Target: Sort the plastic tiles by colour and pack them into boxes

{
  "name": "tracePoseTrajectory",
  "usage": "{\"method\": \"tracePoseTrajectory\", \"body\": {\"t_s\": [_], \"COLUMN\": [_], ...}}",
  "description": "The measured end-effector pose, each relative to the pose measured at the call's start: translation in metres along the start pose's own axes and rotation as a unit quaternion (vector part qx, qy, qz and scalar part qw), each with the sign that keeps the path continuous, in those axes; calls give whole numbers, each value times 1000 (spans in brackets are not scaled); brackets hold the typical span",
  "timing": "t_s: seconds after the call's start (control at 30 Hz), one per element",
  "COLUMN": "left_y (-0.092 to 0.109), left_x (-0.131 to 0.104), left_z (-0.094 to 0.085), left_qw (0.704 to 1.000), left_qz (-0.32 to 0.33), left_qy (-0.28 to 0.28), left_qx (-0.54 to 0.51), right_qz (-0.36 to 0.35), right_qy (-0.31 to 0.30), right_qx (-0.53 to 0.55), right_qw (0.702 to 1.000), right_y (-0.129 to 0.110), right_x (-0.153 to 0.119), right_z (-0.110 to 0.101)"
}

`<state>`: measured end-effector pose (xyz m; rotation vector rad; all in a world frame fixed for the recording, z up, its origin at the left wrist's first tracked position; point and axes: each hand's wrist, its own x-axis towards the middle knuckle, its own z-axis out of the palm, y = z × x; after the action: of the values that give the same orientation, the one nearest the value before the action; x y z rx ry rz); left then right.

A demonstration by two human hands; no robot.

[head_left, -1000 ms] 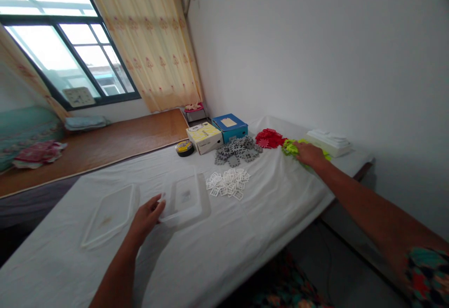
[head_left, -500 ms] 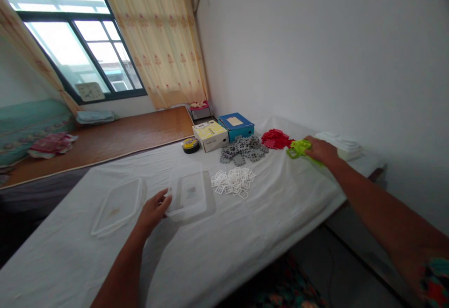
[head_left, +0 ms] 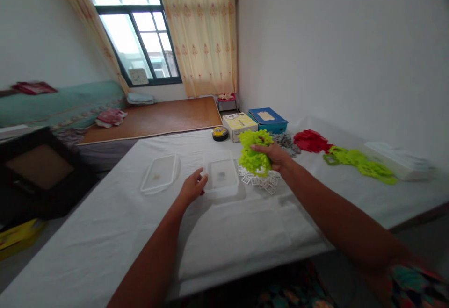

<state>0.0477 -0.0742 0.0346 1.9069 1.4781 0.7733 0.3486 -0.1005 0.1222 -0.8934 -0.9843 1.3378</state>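
Observation:
My right hand (head_left: 275, 155) grips a bunch of lime-green plastic pieces (head_left: 255, 153), raised over the white lattice pieces (head_left: 267, 187) and near the right side of a clear plastic container (head_left: 220, 191). Against that container's left wall rests my left hand (head_left: 194, 185), its fingers curled around the edge. A translucent lid (head_left: 159, 173) lies farther left. More green pieces (head_left: 363, 164) are spread at the right, beside a red pile (head_left: 311, 140). Grey pieces (head_left: 288, 144) are partly hidden behind my right hand.
Behind the pieces stand a yellow-white box (head_left: 239, 125), a blue box (head_left: 268, 120) and a round black-yellow tin (head_left: 220, 133). White items (head_left: 400, 159) sit near the wall. The white cloth (head_left: 231, 233) covers the table.
My right hand has lifted a bunch of green pieces from the right and brought it leftward, near the container. My left hand stays at the container. The view has turned left.

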Motion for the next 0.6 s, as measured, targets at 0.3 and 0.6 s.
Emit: {"method": "tracePoseTrajectory", "body": {"t_s": [0.3,0.6], "left_y": [3,4], "left_x": [-6,-5], "left_z": [5,4], "left_qw": [1000,1000], "left_qz": [16,10], "left_qy": [-1,-3], "left_qx": [-16,2], "right_qz": [-57,-120], "right_qy": [50,49], "right_qx": [-123,-146], "right_qw": [990,981], "right_y": [76,71], "right_x": [32,29], "right_z": [82,88]}}
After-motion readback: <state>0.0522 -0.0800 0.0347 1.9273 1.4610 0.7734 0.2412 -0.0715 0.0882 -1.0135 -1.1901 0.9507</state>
